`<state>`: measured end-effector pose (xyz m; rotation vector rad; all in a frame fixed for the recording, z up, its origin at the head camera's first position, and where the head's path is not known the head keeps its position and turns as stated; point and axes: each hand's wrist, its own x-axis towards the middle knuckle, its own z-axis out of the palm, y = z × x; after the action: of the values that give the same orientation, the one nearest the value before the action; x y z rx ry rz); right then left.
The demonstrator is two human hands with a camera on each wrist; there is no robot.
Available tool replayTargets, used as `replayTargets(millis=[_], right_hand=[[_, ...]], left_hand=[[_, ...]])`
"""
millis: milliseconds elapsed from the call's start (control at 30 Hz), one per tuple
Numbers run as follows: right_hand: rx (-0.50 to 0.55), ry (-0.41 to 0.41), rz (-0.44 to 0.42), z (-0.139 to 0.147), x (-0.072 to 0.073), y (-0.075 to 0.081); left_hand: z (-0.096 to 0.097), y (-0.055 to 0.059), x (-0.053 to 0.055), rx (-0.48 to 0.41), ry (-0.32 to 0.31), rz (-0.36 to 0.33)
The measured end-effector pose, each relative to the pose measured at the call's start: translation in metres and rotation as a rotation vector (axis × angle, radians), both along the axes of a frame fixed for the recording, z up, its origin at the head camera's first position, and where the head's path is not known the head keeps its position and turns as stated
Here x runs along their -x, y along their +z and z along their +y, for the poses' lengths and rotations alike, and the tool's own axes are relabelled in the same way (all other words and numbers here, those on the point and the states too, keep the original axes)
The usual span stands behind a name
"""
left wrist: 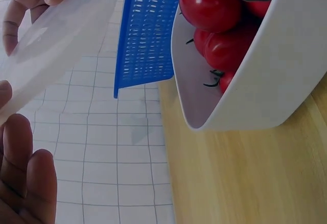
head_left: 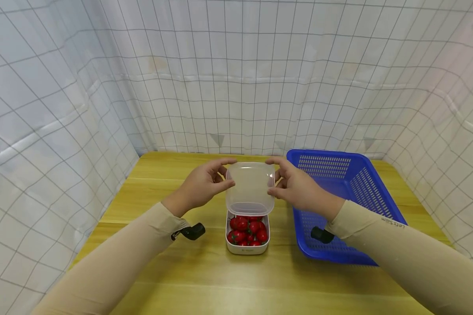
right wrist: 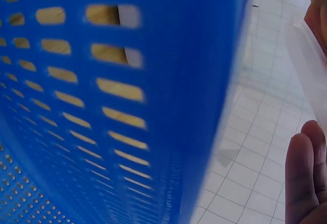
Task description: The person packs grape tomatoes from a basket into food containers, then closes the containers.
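A translucent plastic lid (head_left: 250, 188) is held up by both hands, tilted, above the far end of a white container (head_left: 247, 250). My left hand (head_left: 205, 181) pinches the lid's left edge between thumb and fingers. On the opposite edge my right hand (head_left: 295, 183) grips it the same way. Red cherry tomatoes (head_left: 242, 224) with green stems fill the container; the lid hides its far part in the head view. In the left wrist view the lid (left wrist: 61, 40) is apart from the container (left wrist: 265, 91). The right wrist view catches only part of the lid (right wrist: 306, 60).
A blue perforated plastic basket (head_left: 340, 186) stands to the right, partly beneath my right forearm. Everything rests on a yellow wood-grain table (head_left: 173, 271). White grid-patterned curtains (head_left: 236, 87) enclose the back and both sides.
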<state>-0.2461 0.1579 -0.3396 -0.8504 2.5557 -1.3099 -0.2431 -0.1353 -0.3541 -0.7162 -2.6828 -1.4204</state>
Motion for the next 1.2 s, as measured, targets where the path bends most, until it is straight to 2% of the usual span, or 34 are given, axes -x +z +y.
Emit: replayTargets(millis=[267, 500, 667, 800, 900, 1000, 1200], right_hand=[[-0.072, -0.005, 0.122, 0.0, -0.004, -0.001], [-0.029, -0.006, 0.133, 0.002, -0.005, -0.001], [-0.035, 0.04, 0.256, 0.002, -0.007, -0.001], [-0.047, 0.042, 0.323, 0.002, -0.009, -0.001], [-0.043, 0.037, 0.313, 0.002, -0.009, -0.001], [-0.013, 0.026, 0.254, 0.003, -0.009, -0.002], [0.0, -0.006, 0.133, 0.005, -0.008, -0.002]], left_hand=[[0.0, -0.003, -0.004, 0.012, 0.001, 0.033], [0.001, -0.004, -0.007, 0.038, -0.009, 0.076], [0.001, -0.005, -0.009, 0.029, -0.034, 0.111], [0.002, -0.005, -0.01, 0.002, -0.064, 0.124], [0.003, -0.004, -0.011, -0.008, -0.068, 0.147], [0.004, -0.003, -0.013, -0.011, -0.06, 0.188], [0.004, -0.003, -0.018, -0.003, -0.049, 0.318]])
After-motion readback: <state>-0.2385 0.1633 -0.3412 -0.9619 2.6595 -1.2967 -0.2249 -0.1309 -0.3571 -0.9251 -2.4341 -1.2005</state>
